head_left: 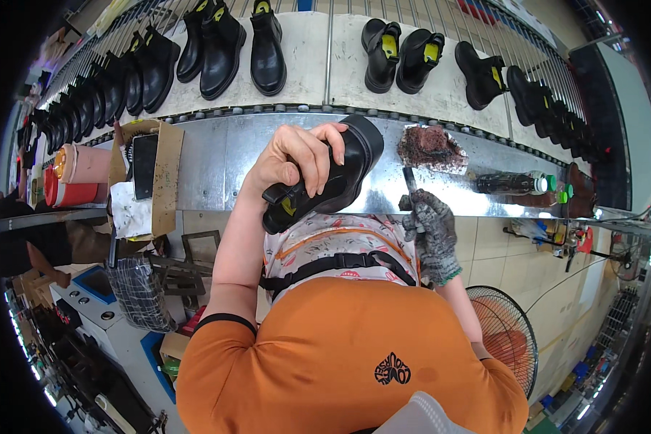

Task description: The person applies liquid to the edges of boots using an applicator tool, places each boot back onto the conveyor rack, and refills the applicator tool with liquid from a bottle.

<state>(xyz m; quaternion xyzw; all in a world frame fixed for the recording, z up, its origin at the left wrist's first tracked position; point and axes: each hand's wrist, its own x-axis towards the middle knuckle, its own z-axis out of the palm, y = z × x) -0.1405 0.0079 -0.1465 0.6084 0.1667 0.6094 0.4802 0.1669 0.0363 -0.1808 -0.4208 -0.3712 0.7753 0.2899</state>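
Note:
My bare left hand (296, 163) grips a black ankle boot (343, 170) and holds it tilted above the metal bench (224, 155), sole side toward the conveyor. My right hand (430, 231), in a grey knit glove, holds a thin dark tool, likely a brush (411, 189), upright just right of the boot. Its tip points at a brown, crusted pad (430, 148) lying on the bench. An orange shirt and a patterned apron fill the lower middle.
Several black boots (220, 47) stand in pairs on the white conveyor (303, 50) beyond the bench. A cardboard box (162, 173) and pink and red rolls (75, 177) lie left. Dark bottles (513, 183) lie right. A floor fan (510, 336) stands lower right.

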